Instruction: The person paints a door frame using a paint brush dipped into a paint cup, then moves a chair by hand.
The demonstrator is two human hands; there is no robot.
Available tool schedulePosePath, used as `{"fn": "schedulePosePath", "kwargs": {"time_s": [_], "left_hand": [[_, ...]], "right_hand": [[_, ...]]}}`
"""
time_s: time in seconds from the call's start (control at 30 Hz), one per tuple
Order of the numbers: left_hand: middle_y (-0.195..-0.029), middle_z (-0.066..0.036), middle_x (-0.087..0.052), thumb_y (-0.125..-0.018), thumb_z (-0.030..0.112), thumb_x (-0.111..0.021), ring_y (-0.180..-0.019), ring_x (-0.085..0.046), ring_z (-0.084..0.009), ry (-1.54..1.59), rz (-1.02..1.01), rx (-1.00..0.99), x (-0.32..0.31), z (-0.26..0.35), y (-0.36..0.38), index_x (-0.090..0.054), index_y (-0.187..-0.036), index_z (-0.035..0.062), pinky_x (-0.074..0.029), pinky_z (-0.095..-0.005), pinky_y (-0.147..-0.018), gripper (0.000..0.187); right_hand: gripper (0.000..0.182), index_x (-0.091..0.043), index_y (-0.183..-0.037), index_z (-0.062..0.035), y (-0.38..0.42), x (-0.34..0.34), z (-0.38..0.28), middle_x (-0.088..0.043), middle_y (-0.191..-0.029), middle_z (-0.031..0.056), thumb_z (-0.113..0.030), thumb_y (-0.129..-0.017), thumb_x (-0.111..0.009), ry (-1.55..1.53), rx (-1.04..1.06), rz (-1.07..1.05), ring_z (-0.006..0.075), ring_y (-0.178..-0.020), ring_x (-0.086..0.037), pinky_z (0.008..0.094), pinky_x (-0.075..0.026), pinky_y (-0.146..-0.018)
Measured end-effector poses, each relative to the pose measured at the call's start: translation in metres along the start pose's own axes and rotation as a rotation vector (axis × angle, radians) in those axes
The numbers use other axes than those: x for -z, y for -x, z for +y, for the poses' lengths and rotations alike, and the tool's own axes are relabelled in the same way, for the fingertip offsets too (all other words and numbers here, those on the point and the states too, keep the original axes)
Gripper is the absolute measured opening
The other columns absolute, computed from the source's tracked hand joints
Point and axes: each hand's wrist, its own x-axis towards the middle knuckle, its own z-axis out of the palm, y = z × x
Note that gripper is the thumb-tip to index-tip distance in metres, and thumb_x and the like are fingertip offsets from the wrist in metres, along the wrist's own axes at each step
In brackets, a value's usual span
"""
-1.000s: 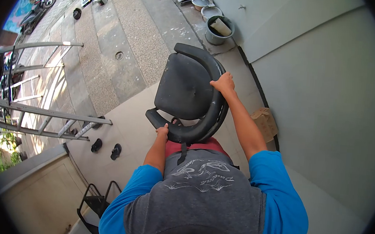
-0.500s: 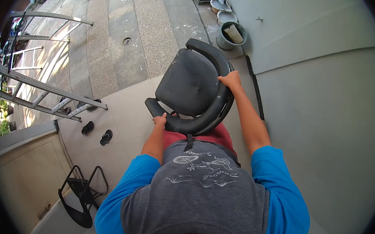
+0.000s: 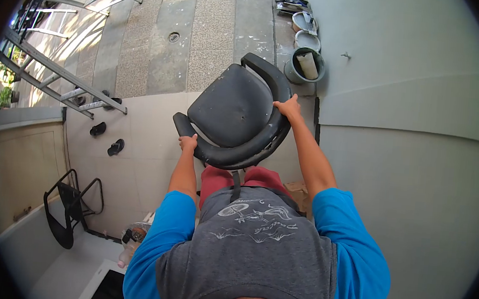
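Note:
A black padded chair [image 3: 231, 107] with a curved back-and-arm rail stands in front of my legs, its rail side toward me. My left hand [image 3: 188, 141] is wrapped round the rail near its left end. On the right side of the same rail, my right hand [image 3: 288, 107] grips with the thumb over the inner edge. White specks and scuffs mark the black covering. The chair's base is hidden under the seat.
Aluminium ladders [image 3: 60, 73] stand at the left, with black slippers [image 3: 116, 147] near their feet. A bucket [image 3: 305, 66] and paint tubs line the grey wall [image 3: 401, 100] at right. A black folding chair [image 3: 72, 204] is at lower left.
The view has turned and shifted, so the surroundings sit differently. The chair, still in both hands, appears slightly farther left and away from my legs. A cardboard box shows behind my right side.

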Motion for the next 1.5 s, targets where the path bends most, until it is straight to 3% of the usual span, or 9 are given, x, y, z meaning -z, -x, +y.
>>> {"fn": "schedulePosePath", "kwargs": {"time_s": [0.37,0.5,0.57,0.8,0.93,1.03,1.1,1.23,1.5], "left_hand": [[-0.143,-0.032,-0.052,-0.079,0.037,-0.086,-0.130,-0.057,-0.0422,0.114,-0.045,-0.035,-0.004,0.009,-0.001,-0.019,-0.154,-0.0106,-0.047,-0.0449,-0.110,0.111],[-0.145,-0.030,-0.052,-0.078,0.031,-0.087,-0.129,-0.058,-0.0404,0.248,-0.084,-0.069,-0.011,-0.006,-0.005,-0.013,-0.159,-0.0059,-0.047,-0.0432,-0.109,0.116],[-0.146,-0.028,-0.052,-0.078,0.027,-0.086,-0.128,-0.059,-0.0394,0.285,-0.074,-0.074,-0.014,-0.007,0.007,-0.008,-0.162,-0.0006,-0.047,-0.0421,-0.109,0.119],[-0.145,-0.026,-0.051,-0.076,0.022,-0.087,-0.127,-0.059,-0.0387,0.313,-0.056,-0.045,-0.023,-0.015,0.060,-0.010,-0.162,0.0029,-0.048,-0.0419,-0.107,0.117],[-0.144,-0.026,-0.053,-0.076,0.024,-0.088,-0.125,-0.060,-0.0386,0.278,0.020,-0.077,-0.046,-0.031,0.051,-0.016,-0.160,0.0010,-0.049,-0.0415,-0.106,0.112],[-0.138,-0.025,-0.058,-0.077,0.028,-0.089,-0.122,-0.062,-0.0387,0.373,-0.039,-0.061,-0.043,-0.035,0.051,-0.030,-0.153,-0.0026,-0.050,-0.0446,-0.106,0.101],[-0.134,-0.024,-0.061,-0.079,0.036,-0.088,-0.118,-0.064,-0.0385,0.933,-0.285,0.350,-0.039,-0.033,0.049,-0.042,-0.146,-0.0045,-0.051,-0.0497,-0.106,0.090],[-0.133,-0.023,-0.062,-0.089,0.039,-0.078,-0.119,-0.065,-0.0384,1.119,-0.633,0.352,-0.061,-0.042,0.058,-0.048,-0.140,-0.0061,-0.051,-0.0553,-0.106,0.074],[-0.124,-0.024,-0.066,-0.088,0.025,-0.079,-0.106,-0.070,-0.0430,1.228,-0.314,0.403,-0.185,-0.039,0.133,-0.050,-0.135,-0.0056,-0.052,-0.0699,-0.096,0.063]], "right_hand": [[0.118,-0.021,-0.157,0.0016,-0.019,0.004,0.017,-0.054,-0.143,0.0300,-0.049,-0.073,-0.087,-0.058,0.011,0.012,0.0395,-0.132,-0.055,0.0453,-0.045,-0.110],[0.111,-0.026,-0.155,0.0037,0.019,-0.012,0.087,-0.052,-0.144,0.0236,-0.054,-0.080,-0.083,-1.108,-0.185,-0.095,0.0318,-0.130,-0.055,0.0380,-0.046,-0.106],[0.104,-0.031,-0.153,0.0040,0.032,-0.055,0.151,-0.052,-0.144,0.0214,-0.050,-0.081,-0.084,-1.194,-0.128,-0.274,0.0308,-0.132,-0.053,0.0369,-0.044,-0.108],[0.078,-0.051,-0.134,0.0035,0.115,-0.097,0.146,-0.065,-0.119,0.0164,-0.039,-0.080,-0.088,-0.991,-0.319,0.213,0.0263,-0.104,-0.066,0.0343,-0.053,-0.094],[0.089,-0.049,-0.137,0.0069,0.143,-0.051,0.133,-0.061,-0.130,0.0218,-0.042,-0.076,-0.090,-1.077,-0.255,0.006,0.0324,-0.117,-0.061,0.0406,-0.049,-0.102],[0.090,-0.050,-0.135,0.0072,0.130,-0.070,0.149,-0.061,-0.129,0.0223,-0.043,-0.074,-0.091,-0.921,-0.244,0.149,0.0320,-0.117,-0.062,0.0392,-0.048,-0.102],[0.089,-0.049,-0.137,0.0066,0.124,-0.074,0.153,-0.062,-0.129,0.0212,-0.044,-0.076,-0.089,-0.861,-0.221,0.159,0.0307,-0.114,-0.063,0.0385,-0.050,-0.101],[0.093,-0.049,-0.138,0.0103,0.112,-0.051,0.158,-0.060,-0.133,0.0239,-0.045,-0.075,-0.090,-0.721,-0.187,0.146,0.0327,-0.120,-0.061,0.0387,-0.047,-0.105],[0.103,-0.042,-0.144,0.0111,0.011,0.005,0.244,-0.056,-0.138,0.0268,-0.048,-0.074,-0.088,-0.727,-0.111,0.039,0.0359,-0.128,-0.057,0.0399,-0.043,-0.110]]}}
